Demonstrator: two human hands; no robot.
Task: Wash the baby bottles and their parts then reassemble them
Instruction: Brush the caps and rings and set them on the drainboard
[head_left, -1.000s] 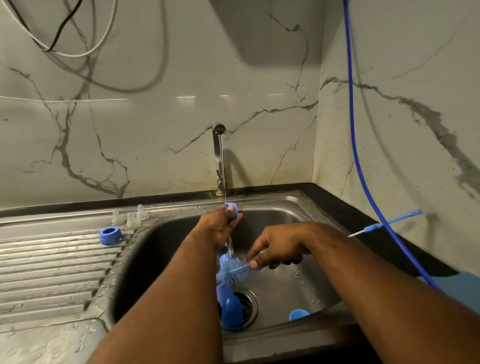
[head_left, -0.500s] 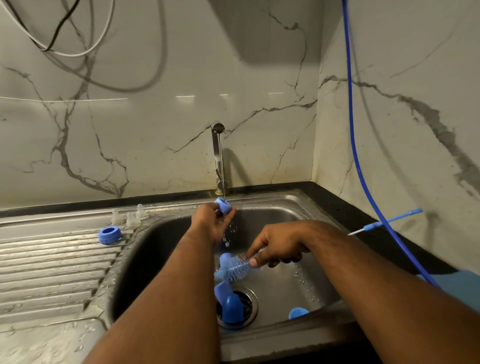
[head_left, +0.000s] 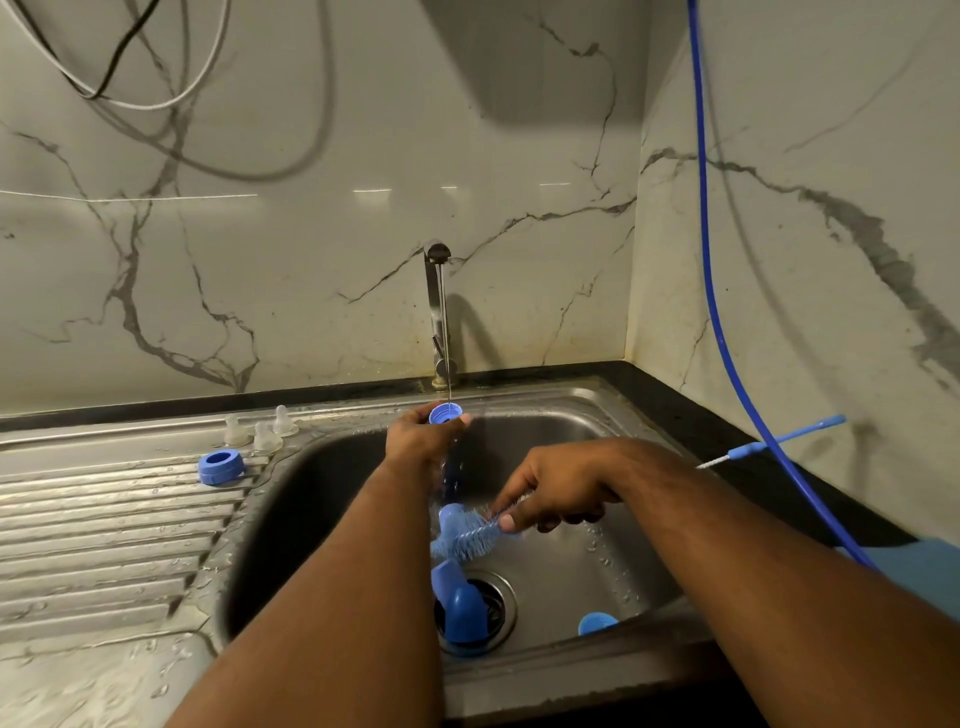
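Observation:
My left hand (head_left: 423, 439) grips a small blue bottle ring (head_left: 445, 414), open end up, under the thin stream from the tap (head_left: 436, 312). Water spills off it into the steel sink (head_left: 582, 421). My right hand (head_left: 558, 488) holds a blue bottle brush (head_left: 467, 538) by its wire stem, low over the basin. Two blue bottle caps (head_left: 460, 597) lie on the drain, and another blue part (head_left: 596, 622) sits at the basin's front right. On the drainboard stand a blue ring (head_left: 221, 466) and three clear teats (head_left: 260, 428).
The ribbed drainboard (head_left: 104, 545) is wet, on the left. A thin nipple brush with a blue handle (head_left: 769, 441) lies on the dark counter at the right. A blue hose (head_left: 711, 270) hangs down the right wall. Cables hang at the upper left.
My left hand has lifted the blue ring higher and turned its opening up under the stream. The right hand with the brush has barely moved.

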